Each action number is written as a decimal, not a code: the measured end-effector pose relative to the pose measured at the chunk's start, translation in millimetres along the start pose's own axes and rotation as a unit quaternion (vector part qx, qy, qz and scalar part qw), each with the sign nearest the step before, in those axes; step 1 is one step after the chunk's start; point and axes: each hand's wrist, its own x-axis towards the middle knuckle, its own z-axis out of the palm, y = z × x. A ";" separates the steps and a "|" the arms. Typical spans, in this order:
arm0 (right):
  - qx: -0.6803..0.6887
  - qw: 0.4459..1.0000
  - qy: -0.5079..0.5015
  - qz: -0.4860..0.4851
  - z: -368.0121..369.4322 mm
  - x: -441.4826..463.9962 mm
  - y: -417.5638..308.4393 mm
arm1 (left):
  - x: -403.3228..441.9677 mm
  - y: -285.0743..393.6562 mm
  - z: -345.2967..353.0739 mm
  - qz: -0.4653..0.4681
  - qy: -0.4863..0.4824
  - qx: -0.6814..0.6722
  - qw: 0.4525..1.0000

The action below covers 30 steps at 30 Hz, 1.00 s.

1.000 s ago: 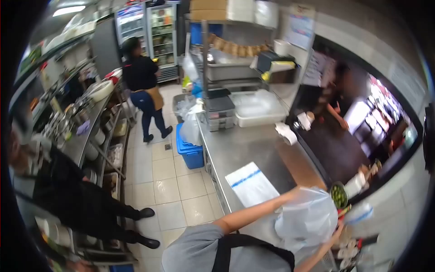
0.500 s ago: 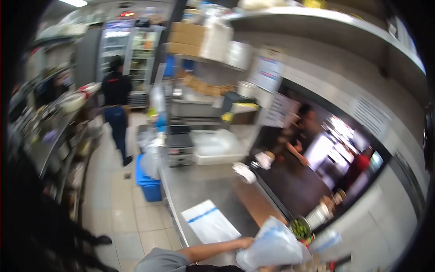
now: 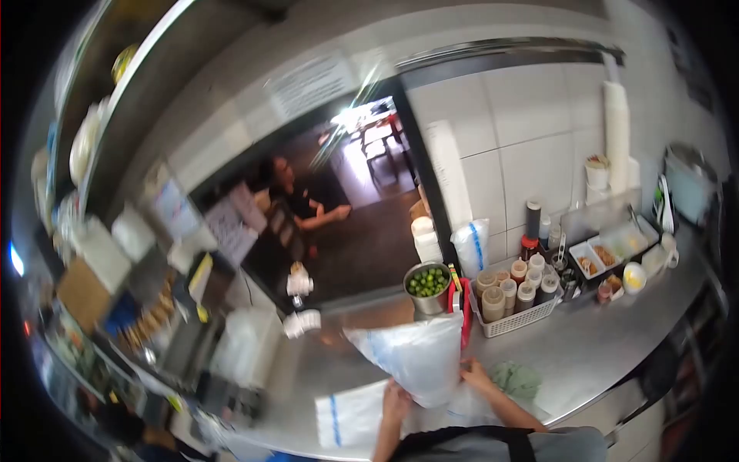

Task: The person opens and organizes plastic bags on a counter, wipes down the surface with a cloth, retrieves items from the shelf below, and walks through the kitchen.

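A full-looking, translucent white plastic bag (image 3: 431, 358) with blue markings stands up over the steel counter. My left hand (image 3: 396, 402) is closed on its lower left side. My right hand (image 3: 476, 375) grips at its right side, fingers partly hidden by the plastic. What the bag contains cannot be made out. Left of it a flat white bag with a blue stripe (image 3: 327, 420) lies on the counter. Just beyond the bag sits a metal pot of green limes (image 3: 429, 283), beside a red object (image 3: 465, 308). A crumpled green cloth (image 3: 516, 380) lies right of my right hand.
A basket of squeeze bottles (image 3: 522, 314) stands at the right, with food containers (image 3: 596, 258) behind it. A person (image 3: 304, 200) is beyond the serving window. White tubs and a tray (image 3: 245, 346) occupy the left; a shelf (image 3: 115, 96) hangs above.
My view has swung to the right, bringing the bottles and food containers into sight. Both my hands now show at the plastic bag, where only my left was clear before.
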 end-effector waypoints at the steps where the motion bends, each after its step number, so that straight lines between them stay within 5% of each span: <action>1: 0.025 0.999 -0.001 -0.021 0.1 -5.2 5.1 | -13.3 6.3 -20.0 -0.087 -0.021 -0.155 0.984; 2: 0.064 0.998 -0.008 -0.027 8.3 -11.0 6.3 | -14.6 1.0 -33.0 -0.161 0.146 -0.201 0.955; 5: 0.075 0.996 -0.028 -0.047 6.9 -18.3 9.8 | -31.5 -1.9 -14.6 -0.194 0.103 -0.203 0.954; 6: 0.034 0.997 -0.033 -0.060 9.7 -16.3 12.1 | -32.2 -4.5 -11.8 -0.179 -0.002 -0.211 0.961; 9: -0.089 0.993 -0.036 -0.074 13.8 -16.4 3.1 | -35.6 -14.0 15.2 -0.047 0.060 0.045 0.996; 10: -0.132 0.988 -0.033 -0.078 10.6 -14.3 -4.2 | -23.9 -27.3 -4.1 -0.008 0.074 0.200 0.977; 13: -0.257 0.958 -0.036 -0.123 -3.0 -18.2 -18.4 | -5.0 -37.4 -28.6 0.094 0.018 0.365 0.926; 16: -0.324 0.906 -0.223 -0.154 -52.2 -39.1 -54.5 | -59.4 22.1 -3.4 0.193 -0.081 0.754 0.623; 18: -0.144 0.876 -0.416 -0.195 -80.6 -65.8 -107.0 | -87.6 48.6 5.7 -0.015 -0.201 0.617 0.761; 21: -0.136 0.832 -0.419 -0.336 -67.2 -105.1 -191.1 | -128.7 67.4 72.3 0.005 -0.254 0.428 0.868; 27: -0.059 0.898 -0.188 -0.394 -10.8 -119.9 -246.0 | -131.8 70.4 109.0 0.000 -0.124 0.328 0.936; 30: -0.008 0.902 -0.107 -0.419 -14.8 -115.6 -252.9 | -131.1 88.3 93.4 0.149 -0.143 0.357 0.911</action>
